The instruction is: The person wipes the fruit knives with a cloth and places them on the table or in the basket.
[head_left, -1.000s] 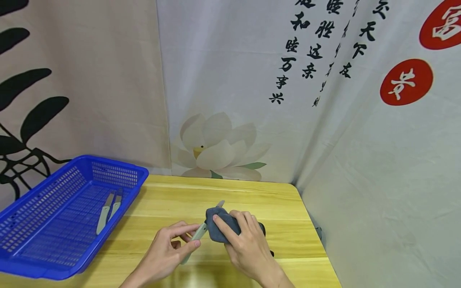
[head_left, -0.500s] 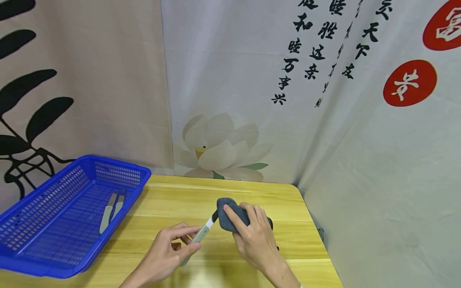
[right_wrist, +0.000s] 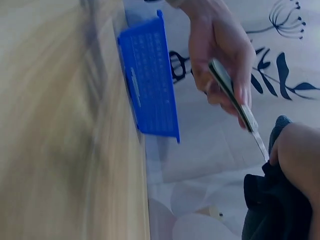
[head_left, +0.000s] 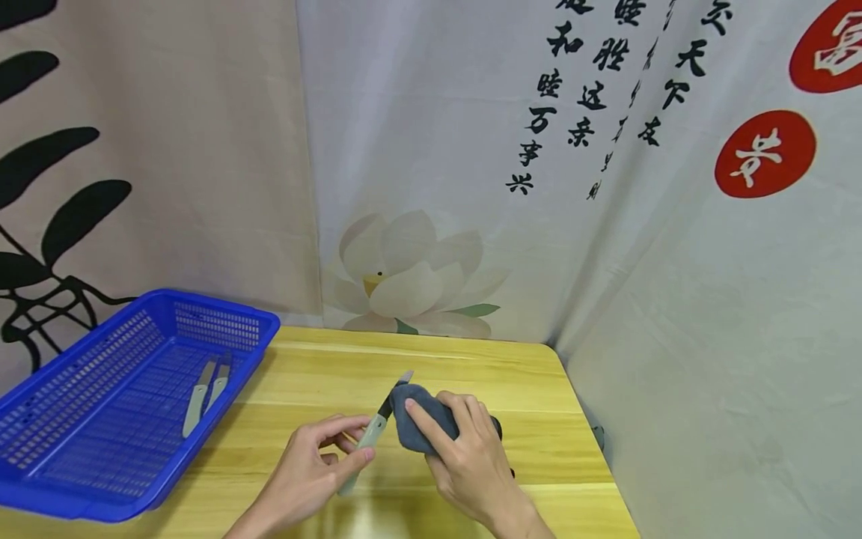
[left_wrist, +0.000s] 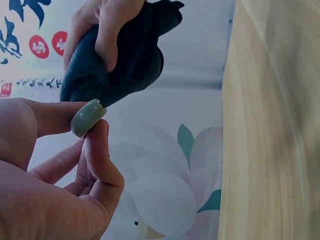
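In the head view my left hand (head_left: 306, 468) pinches a knife (head_left: 372, 434) by its pale green handle, thumb on one side and fingers on the other. The blade points up and away, its tip showing past a folded dark blue-grey cloth (head_left: 411, 438). My right hand (head_left: 468, 449) grips this cloth, which lies against the blade and hides part of it. The left wrist view shows the rounded butt of the handle (left_wrist: 88, 118) between thumb and forefinger. From the right wrist, the bare stretch of blade (right_wrist: 260, 145) runs into the cloth (right_wrist: 280, 205).
A blue plastic basket (head_left: 222, 322) stands at the left of the wooden table (head_left: 337, 367), with two similar knives (head_left: 195, 408) lying in it. Fabric hangings with a printed lotus (head_left: 417, 277) and dark lettering rise behind the table's back and right edges.
The cloth in my right hand slid up and right towards the blade's tip, then came back down and left, baring the tip again. My left hand and the knife stayed nearly still.
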Demonstrator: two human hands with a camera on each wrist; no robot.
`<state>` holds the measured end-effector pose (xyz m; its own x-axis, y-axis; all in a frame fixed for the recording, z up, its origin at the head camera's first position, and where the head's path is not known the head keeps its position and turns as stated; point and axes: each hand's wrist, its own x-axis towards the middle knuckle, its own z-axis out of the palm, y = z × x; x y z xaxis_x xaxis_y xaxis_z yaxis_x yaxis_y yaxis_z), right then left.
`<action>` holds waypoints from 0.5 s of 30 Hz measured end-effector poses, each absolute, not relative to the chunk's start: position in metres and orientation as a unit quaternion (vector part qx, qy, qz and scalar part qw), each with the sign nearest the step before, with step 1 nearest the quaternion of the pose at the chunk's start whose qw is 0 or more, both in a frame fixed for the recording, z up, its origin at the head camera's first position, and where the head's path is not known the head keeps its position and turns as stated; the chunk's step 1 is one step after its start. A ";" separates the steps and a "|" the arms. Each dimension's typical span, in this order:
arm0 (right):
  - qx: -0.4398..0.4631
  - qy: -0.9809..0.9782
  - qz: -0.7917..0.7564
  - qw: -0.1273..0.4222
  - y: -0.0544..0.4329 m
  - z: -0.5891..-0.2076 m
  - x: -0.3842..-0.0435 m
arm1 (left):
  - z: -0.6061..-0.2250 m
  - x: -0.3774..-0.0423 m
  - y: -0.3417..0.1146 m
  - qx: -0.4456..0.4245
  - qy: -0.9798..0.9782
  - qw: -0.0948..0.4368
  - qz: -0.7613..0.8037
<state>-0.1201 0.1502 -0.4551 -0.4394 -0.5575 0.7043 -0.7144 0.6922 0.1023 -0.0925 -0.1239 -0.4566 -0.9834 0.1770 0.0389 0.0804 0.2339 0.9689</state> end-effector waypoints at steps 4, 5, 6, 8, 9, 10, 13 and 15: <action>0.403 -0.838 0.091 0.357 0.144 -0.457 -0.113 | -0.456 -0.093 -0.123 0.081 0.786 0.036 0.612; 0.406 -0.839 0.087 0.352 0.143 -0.458 -0.111 | -0.456 -0.094 -0.123 0.082 0.786 0.035 0.612; 0.408 -0.840 0.084 0.347 0.142 -0.458 -0.110 | -0.456 -0.094 -0.123 0.084 0.786 0.035 0.612; 0.410 -0.843 0.081 0.339 0.141 -0.459 -0.109 | -0.456 -0.094 -0.122 0.089 0.785 0.033 0.612; 0.410 -0.844 0.080 0.335 0.140 -0.459 -0.109 | -0.456 -0.094 -0.122 0.092 0.785 0.033 0.612; 0.411 -0.845 0.079 0.334 0.140 -0.459 -0.109 | -0.456 -0.094 -0.123 0.095 0.784 0.033 0.613; 0.410 -0.847 0.082 0.329 0.140 -0.459 -0.109 | -0.456 -0.093 -0.123 0.105 0.783 0.031 0.613; 0.410 -0.848 0.083 0.327 0.140 -0.458 -0.108 | -0.457 -0.093 -0.123 0.110 0.782 0.029 0.613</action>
<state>-0.1084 0.1396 -0.4585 -0.4506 -0.6397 0.6227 -0.7489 0.6505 0.1265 -0.0933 -0.1232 -0.4565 -0.9742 0.2078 0.0884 0.1356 0.2250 0.9649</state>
